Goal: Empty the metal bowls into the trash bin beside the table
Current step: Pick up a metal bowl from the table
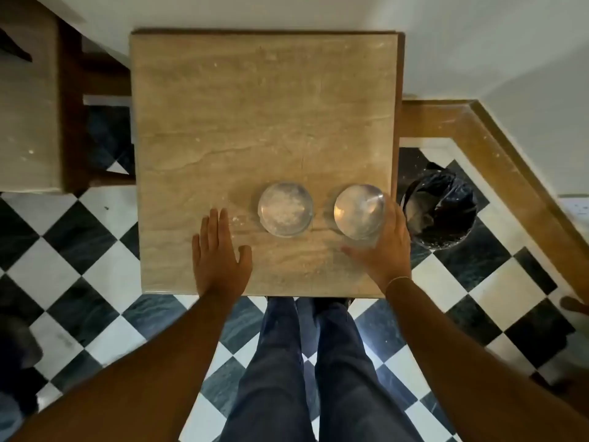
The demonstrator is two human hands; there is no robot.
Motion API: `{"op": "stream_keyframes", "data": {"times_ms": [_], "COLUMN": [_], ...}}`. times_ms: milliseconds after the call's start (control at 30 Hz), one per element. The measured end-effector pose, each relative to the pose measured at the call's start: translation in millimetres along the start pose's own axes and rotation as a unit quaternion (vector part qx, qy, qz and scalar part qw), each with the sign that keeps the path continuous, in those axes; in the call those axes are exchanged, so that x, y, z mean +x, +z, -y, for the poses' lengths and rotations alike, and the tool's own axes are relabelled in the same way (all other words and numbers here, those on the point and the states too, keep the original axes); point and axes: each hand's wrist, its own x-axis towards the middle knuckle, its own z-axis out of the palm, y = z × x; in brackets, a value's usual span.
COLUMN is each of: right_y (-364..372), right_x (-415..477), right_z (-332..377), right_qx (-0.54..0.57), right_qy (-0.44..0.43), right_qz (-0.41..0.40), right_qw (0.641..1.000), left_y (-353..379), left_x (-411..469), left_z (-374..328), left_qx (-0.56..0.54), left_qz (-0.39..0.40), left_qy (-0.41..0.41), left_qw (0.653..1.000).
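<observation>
Left hand (218, 250) spread flat on table (255, 106); right hand (384, 244) cupped around right bowl (358, 211). Left bowl (284, 208) holds white bits; bin (441, 210) beside table.

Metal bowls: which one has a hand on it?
The right bowl, nearest the trash bin; the right hand wraps it. The left bowl sits untouched.

Nothing readable here tbh. No labels, brand marks or numbers on the two round metal bowls (284, 209), the beige stone-look square tabletop (264, 106), or the black-bagged round trash bin (446, 215) on the right. Any print that might exist is too small or blurred to make out.
</observation>
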Motion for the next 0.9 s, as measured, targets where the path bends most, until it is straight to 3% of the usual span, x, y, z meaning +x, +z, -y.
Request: {"op": "stream_keyframes", "data": {"times_ms": [200, 467, 733, 900], "right_y": [20, 24, 9, 0], "right_x": [4, 20, 20, 16], "right_z": [-9, -8, -3, 9], "right_qx": [0.067, 0.094, 0.173, 0.187], "right_qy": [0.006, -0.053, -0.091, -0.139], "right_qz": [-0.026, -0.054, -0.112, -0.139], "right_qw": [0.997, 0.993, 0.974, 0.962], "left_y": [29, 47, 44, 17], "left_x": [2, 18, 23, 28], "left_z": [-3, -6, -12, -36], "left_qx": [-0.017, -0.017, -0.120, -0.151], "left_qz": [0.005, -0.016, -0.035, -0.130], "left_qy": [-0.010, 0.001, -0.048, -0.039], "left_qw": [1.000, 1.000, 0.991, 0.979]}}
